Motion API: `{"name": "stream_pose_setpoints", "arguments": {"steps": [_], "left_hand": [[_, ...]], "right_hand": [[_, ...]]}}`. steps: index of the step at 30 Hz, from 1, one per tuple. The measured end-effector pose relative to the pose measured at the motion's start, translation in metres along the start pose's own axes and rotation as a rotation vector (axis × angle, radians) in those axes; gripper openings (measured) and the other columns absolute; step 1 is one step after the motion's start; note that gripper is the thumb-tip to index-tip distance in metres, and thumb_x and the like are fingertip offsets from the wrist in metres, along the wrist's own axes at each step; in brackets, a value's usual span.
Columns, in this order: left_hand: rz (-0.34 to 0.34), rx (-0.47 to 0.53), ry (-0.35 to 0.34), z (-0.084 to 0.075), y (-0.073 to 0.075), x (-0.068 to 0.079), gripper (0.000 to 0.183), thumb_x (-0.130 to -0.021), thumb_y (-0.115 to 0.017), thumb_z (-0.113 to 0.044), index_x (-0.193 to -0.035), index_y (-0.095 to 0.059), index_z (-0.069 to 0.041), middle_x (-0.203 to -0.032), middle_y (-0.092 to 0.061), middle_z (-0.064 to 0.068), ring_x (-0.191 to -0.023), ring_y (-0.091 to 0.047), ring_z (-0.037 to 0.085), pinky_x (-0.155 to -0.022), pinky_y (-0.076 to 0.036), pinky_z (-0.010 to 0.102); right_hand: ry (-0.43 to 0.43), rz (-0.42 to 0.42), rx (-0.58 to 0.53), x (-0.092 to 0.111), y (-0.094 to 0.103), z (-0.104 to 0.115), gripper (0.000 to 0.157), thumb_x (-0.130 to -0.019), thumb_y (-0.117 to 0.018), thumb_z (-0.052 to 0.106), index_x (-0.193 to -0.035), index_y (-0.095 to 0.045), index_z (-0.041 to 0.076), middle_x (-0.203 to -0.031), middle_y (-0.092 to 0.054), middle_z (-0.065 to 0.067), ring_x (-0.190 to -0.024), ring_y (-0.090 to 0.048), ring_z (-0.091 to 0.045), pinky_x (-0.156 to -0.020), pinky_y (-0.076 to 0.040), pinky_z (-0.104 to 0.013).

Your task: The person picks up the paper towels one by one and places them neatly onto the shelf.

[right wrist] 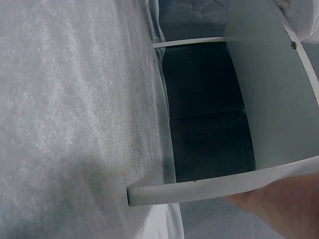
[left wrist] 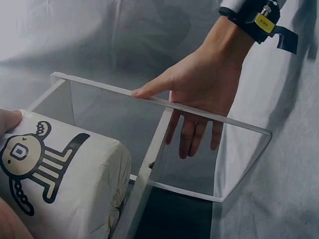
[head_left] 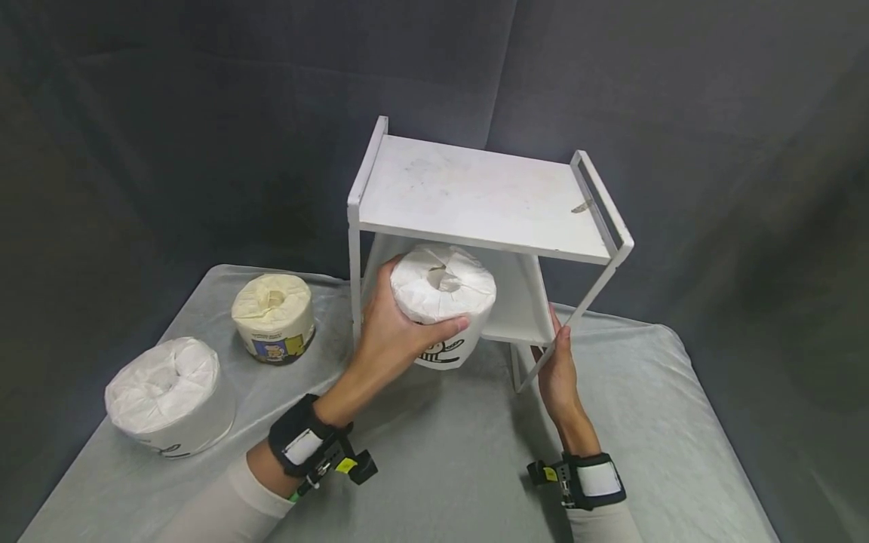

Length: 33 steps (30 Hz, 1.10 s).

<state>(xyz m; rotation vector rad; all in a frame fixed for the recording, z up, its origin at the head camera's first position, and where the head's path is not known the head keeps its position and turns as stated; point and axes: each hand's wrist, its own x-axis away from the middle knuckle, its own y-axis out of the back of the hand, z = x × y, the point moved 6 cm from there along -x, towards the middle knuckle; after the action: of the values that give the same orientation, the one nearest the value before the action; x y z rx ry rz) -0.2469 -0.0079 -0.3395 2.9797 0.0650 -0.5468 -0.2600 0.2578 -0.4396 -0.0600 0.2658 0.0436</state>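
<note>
A white two-tier shelf unit (head_left: 475,192) stands toward the back of a counter (head_left: 434,467) spread with pale grey cloth; a person's two hands work at it. The left hand (head_left: 399,317) grips a white paper-wrapped roll (head_left: 451,302), its thumb across the near side and its fingers around the far side; the roll is at the front of the shelf unit, just below its top board's front edge and by the lower board (head_left: 523,302); whether it touches that board cannot be told. A black cartoon figure (left wrist: 40,159) is printed on the wrapper. The right hand (head_left: 560,373) is at the shelf unit's right leg frame (head_left: 591,290), thumb resting on the bar, fingers extended past it, slightly spread. Left of the shelf unit, a cream roll (head_left: 273,318) with a coloured label sits nearer; another white roll (head_left: 170,396) lies farther out; behind the shelf unit hangs dark fabric (head_left: 237,136).
</note>
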Motion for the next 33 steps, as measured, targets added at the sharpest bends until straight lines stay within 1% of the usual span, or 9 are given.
{"name": "stream_pose_setpoints", "arguments": {"steps": [6, 8, 15, 18, 22, 25, 29, 33], "left_hand": [[-0.005, -0.029, 0.014, 0.006, -0.007, -0.007, 0.107, -0.056, -0.09, -0.046, -0.144, -0.034, -0.022, -0.13, -0.055, -0.001, -0.113, -0.053, 0.012, -0.094, -0.045, 0.039], [-0.009, -0.031, 0.012, 0.006, -0.009, -0.01, 0.107, -0.056, -0.09, -0.047, -0.144, -0.034, -0.022, -0.13, -0.055, -0.001, -0.112, -0.053, 0.012, -0.093, -0.045, 0.038], [-0.014, -0.035, -0.001, 0.005, -0.015, -0.016, 0.11, -0.056, -0.089, -0.048, -0.146, -0.033, -0.019, -0.13, -0.055, 0.0, -0.112, -0.053, 0.014, -0.092, -0.046, 0.039], [-0.008, -0.032, -0.001, 0.005, -0.018, -0.019, 0.109, -0.057, -0.089, -0.047, -0.146, -0.033, -0.02, -0.13, -0.054, 0.0, -0.112, -0.053, 0.013, -0.093, -0.045, 0.038], [-0.009, -0.022, -0.001, 0.006, -0.021, -0.023, 0.108, -0.057, -0.09, -0.046, -0.146, -0.033, -0.021, -0.13, -0.054, 0.0, -0.113, -0.052, 0.014, -0.094, -0.045, 0.038], [-0.016, -0.03, 0.006, 0.007, -0.025, -0.026, 0.109, -0.056, -0.089, -0.048, -0.145, -0.033, -0.021, -0.13, -0.054, 0.001, -0.114, -0.052, 0.015, -0.095, -0.045, 0.039], [-0.025, -0.047, 0.014, 0.008, -0.028, -0.028, 0.11, -0.056, -0.089, -0.05, -0.146, -0.034, -0.02, -0.129, -0.055, 0.002, -0.114, -0.052, 0.015, -0.093, -0.045, 0.039], [-0.032, -0.059, 0.006, 0.009, -0.03, -0.031, 0.11, -0.056, -0.088, -0.052, -0.146, -0.033, -0.018, -0.129, -0.055, 0.002, -0.114, -0.053, 0.015, -0.092, -0.047, 0.039]], "right_hand": [[-0.007, -0.002, 0.006, 0.001, 0.0, 0.002, 0.071, -0.103, -0.015, 0.054, -0.16, -0.01, 0.013, -0.165, -0.011, -0.006, -0.149, -0.01, -0.023, -0.118, -0.003, -0.054], [-0.002, -0.001, 0.011, 0.001, 0.0, 0.002, 0.07, -0.103, -0.014, 0.054, -0.16, -0.01, 0.013, -0.165, -0.011, -0.006, -0.149, -0.011, -0.024, -0.118, -0.003, -0.054], [0.0, -0.011, 0.006, -0.001, 0.0, 0.0, 0.07, -0.103, -0.016, 0.055, -0.16, -0.011, 0.013, -0.164, -0.013, -0.006, -0.149, -0.012, -0.023, -0.118, -0.003, -0.054], [-0.005, -0.014, 0.009, 0.0, 0.0, 0.0, 0.071, -0.103, -0.016, 0.055, -0.16, -0.011, 0.013, -0.164, -0.013, -0.006, -0.149, -0.01, -0.023, -0.118, -0.003, -0.054], [-0.002, -0.018, -0.006, -0.002, 0.0, 0.0, 0.071, -0.103, -0.016, 0.054, -0.159, -0.01, 0.012, -0.163, -0.015, -0.009, -0.149, -0.012, -0.025, -0.119, -0.004, -0.053], [-0.003, -0.026, -0.016, -0.002, 0.0, 0.0, 0.071, -0.103, -0.016, 0.053, -0.159, -0.01, 0.011, -0.162, -0.016, -0.01, -0.148, -0.013, -0.026, -0.118, -0.004, -0.054], [-0.002, -0.021, 0.002, -0.001, 0.0, -0.001, 0.069, -0.103, -0.013, 0.052, -0.159, -0.012, 0.012, -0.161, -0.018, -0.009, -0.147, -0.015, -0.025, -0.118, -0.004, -0.054], [0.003, -0.013, 0.029, -0.001, -0.001, 0.0, 0.067, -0.104, -0.012, 0.051, -0.159, -0.014, 0.014, -0.159, -0.021, -0.009, -0.146, -0.018, -0.026, -0.118, -0.004, -0.054]]}}
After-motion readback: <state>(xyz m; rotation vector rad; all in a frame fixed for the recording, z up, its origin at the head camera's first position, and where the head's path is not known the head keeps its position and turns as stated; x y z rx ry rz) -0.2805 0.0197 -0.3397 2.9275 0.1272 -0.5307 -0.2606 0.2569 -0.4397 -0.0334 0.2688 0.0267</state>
